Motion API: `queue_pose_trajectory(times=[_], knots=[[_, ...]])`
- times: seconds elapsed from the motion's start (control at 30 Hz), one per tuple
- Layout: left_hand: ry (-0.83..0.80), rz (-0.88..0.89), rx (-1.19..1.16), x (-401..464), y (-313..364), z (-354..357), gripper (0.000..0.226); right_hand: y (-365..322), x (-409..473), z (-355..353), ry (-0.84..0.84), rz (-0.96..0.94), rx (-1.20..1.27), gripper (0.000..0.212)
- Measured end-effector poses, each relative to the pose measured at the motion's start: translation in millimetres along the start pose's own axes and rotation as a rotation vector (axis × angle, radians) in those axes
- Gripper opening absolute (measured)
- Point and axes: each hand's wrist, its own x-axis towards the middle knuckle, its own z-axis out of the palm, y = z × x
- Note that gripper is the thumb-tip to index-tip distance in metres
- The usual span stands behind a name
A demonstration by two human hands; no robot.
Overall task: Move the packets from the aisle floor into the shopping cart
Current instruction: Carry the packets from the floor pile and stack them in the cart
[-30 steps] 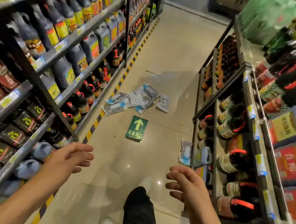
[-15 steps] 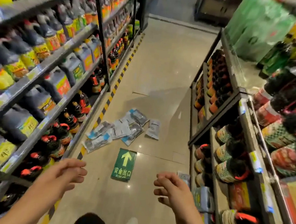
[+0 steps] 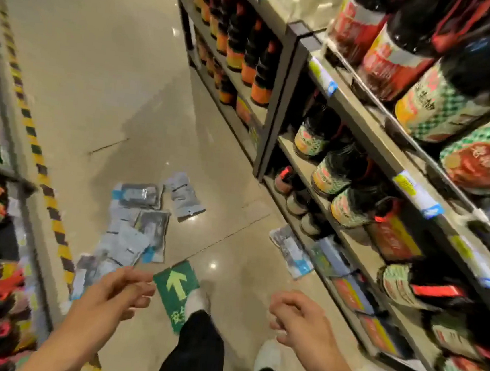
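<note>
Head view: both hands are extended forward above the aisle floor [image 3: 106,61] and carry nothing. The left hand [image 3: 113,295] has loosely curled fingers; the right hand [image 3: 299,319] is likewise relaxed and half-curled. Neither touches a packet.

Location of the task items: the main cluster of packets [image 3: 138,229] lies on the floor ahead of the left hand, near the yellow-and-black hazard strip [image 3: 39,162] at the base of the left shelving. One separate packet [image 3: 184,196] lies just beside the far edge of that cluster. A single packet [image 3: 291,251] lies against the foot of the right shelving [image 3: 363,122], well apart from the cluster. The shopping cart is not in view.

Risks from this position:
- The packets overlap. A grasp at the top layer may lift one and drag or scatter the others.
- The packets look thin and flat against a glossy floor; fingertips may slide off an edge instead of getting under it.
- One foot stands on the green arrow floor sign [image 3: 175,286], close to the nearest packets. A further step could land on them.
- The packet by the right shelving sits close to low bottles [image 3: 304,209]; a reach there could knock one.

Appearance: flat grey-and-white pouches, some with a blue corner and a dark panel. Print is too blurred to read.
</note>
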Motion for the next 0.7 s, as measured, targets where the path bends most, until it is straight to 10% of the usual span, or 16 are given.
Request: queue_pose_trajectory(times=[0.23, 0.7], knots=[[-0.143, 0.027, 0.173, 205, 9, 62, 0.024, 30, 186, 27, 0.053, 0.407, 0.931, 0.026], [-0.398, 0.015, 0.330, 571, -176, 314, 0.017, 187, 659, 33, 0.324, 0.334, 1.343, 0.043]])
